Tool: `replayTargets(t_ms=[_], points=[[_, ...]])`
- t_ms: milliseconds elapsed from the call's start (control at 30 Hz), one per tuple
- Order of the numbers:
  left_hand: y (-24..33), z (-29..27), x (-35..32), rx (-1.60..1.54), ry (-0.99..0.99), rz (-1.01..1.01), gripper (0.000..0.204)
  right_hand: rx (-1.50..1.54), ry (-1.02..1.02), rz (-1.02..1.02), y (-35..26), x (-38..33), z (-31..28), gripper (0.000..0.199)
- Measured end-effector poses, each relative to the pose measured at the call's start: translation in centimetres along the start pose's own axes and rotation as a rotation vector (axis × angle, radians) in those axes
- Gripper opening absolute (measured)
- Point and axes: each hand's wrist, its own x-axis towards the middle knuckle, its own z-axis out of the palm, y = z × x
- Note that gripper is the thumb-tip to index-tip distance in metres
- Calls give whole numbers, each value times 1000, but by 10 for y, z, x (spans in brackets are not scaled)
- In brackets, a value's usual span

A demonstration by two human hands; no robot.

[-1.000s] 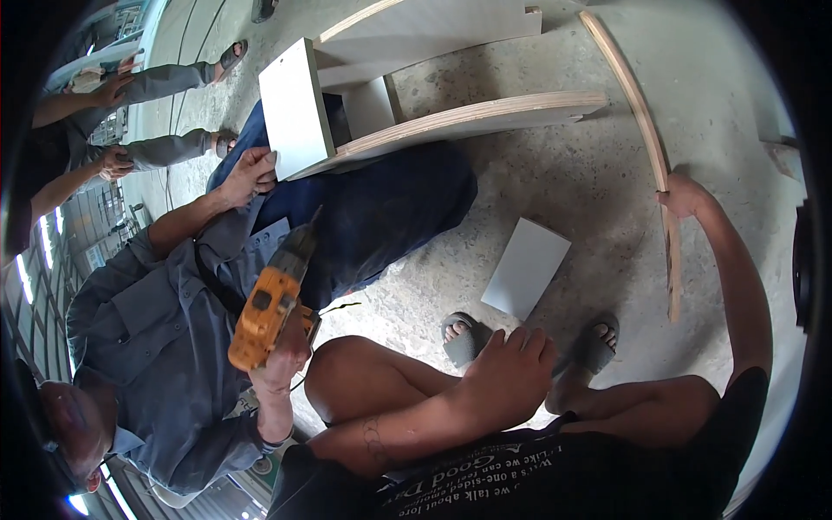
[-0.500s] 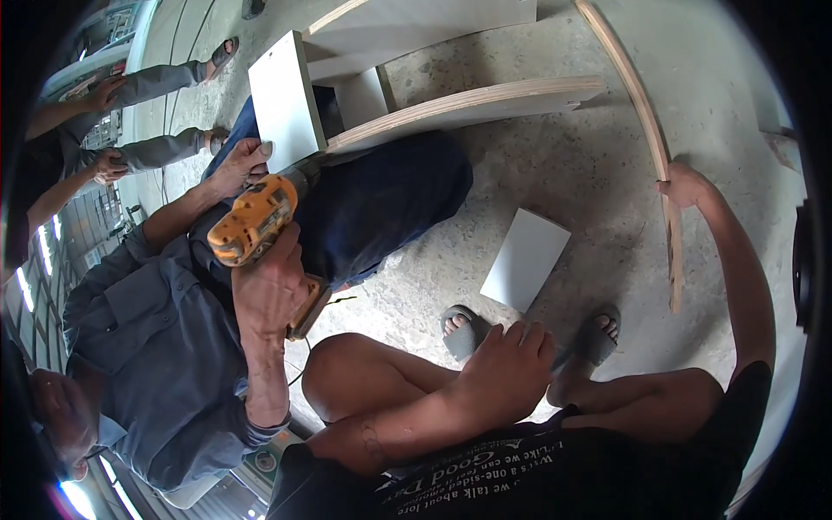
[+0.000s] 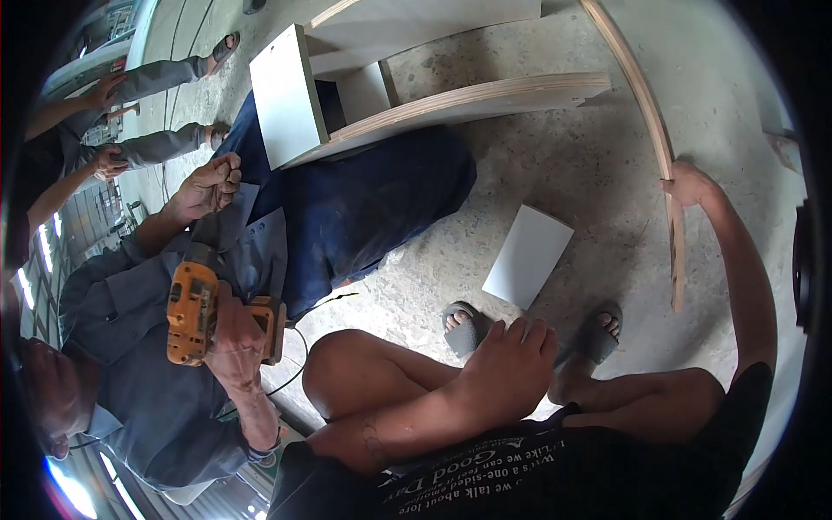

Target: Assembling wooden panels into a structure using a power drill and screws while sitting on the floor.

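My right hand (image 3: 692,185) is closed around a long, curved plywood strip (image 3: 637,82), which stands on edge at the right. My left hand (image 3: 510,368) hangs loosely in front of my lap, its fingers partly bent, with nothing visible in it. Beyond it a small white board (image 3: 529,256) lies on the floor between and ahead of my sandaled feet. At the left, a co-worker's hand (image 3: 236,342) holds a yellow cordless drill (image 3: 192,312). That person's other hand (image 3: 208,186) is raised with the fingers pinched; what they hold, if anything, is too small to tell.
A partly assembled frame of white-faced plywood leans over the co-worker's knees, with a white end panel (image 3: 288,97) and a curved side rail (image 3: 468,104). Another seated person's legs (image 3: 165,82) show at upper left. A dark cable (image 3: 299,364) runs by my knee.
The co-worker has pulled the drill back from the white end panel, down and left, and the other hand has left the panel too. My own hands have hardly moved.
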Motion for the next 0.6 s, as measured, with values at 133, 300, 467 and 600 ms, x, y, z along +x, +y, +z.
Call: replayTargets(t_ms=[133, 300, 467, 600], points=[[-2, -3, -1, 1, -15, -12, 53, -21, -4, 35, -15, -5, -6, 49], [0, -7, -5, -42, 30, -21, 52, -133, 45, 23, -26, -13, -11, 54], [-42, -81, -8, -340, -165, -157, 64, -446, 126, 6, -14, -10, 2, 53], [-97, -122, -54, -75, 622, -441, 51, -560, 374, 41, -106, -57, -40, 43]])
